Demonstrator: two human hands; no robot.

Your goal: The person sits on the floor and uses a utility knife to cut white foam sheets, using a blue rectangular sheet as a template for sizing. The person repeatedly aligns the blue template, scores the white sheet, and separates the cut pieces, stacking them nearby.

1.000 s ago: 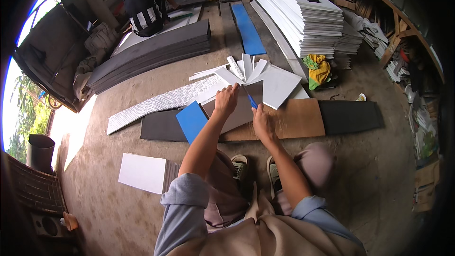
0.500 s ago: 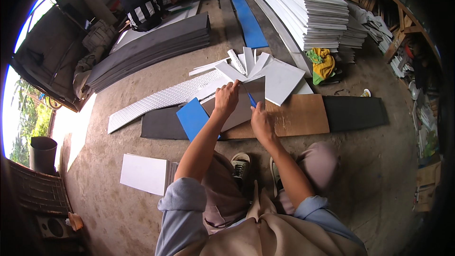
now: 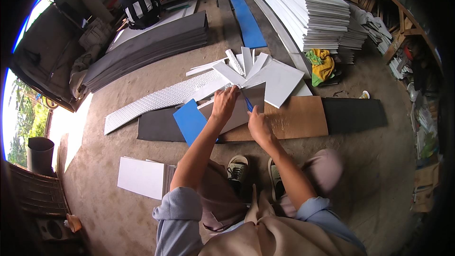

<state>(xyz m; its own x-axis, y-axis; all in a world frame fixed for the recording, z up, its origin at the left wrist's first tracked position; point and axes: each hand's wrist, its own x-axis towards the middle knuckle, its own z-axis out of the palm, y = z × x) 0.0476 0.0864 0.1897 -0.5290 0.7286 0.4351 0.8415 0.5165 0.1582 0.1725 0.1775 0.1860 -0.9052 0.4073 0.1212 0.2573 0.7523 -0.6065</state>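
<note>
My right hand is closed round a slim blue cutter, whose thin tip points away from me onto a grey sheet. My left hand is bent with its fingertips bunched at the far part of that sheet; what they pinch, if anything, is hidden. Under the sheet lies a brown board, on top of a long black mat. Left of my left hand, a small blue sheet overlaps the mat. White offcuts and a larger white piece fan out just beyond my hands.
A textured white strip stretches left. Small white sheets are stacked near my left knee. Dark sheets and tall white sheets stand in piles farther off. A yellow-green cloth lies right. Another person crouches far left.
My left hand has drawn slightly nearer to me, its fingers more bunched. The cutter in my right hand is steeper and a little left and nearer. The whole view has shifted slightly.
</note>
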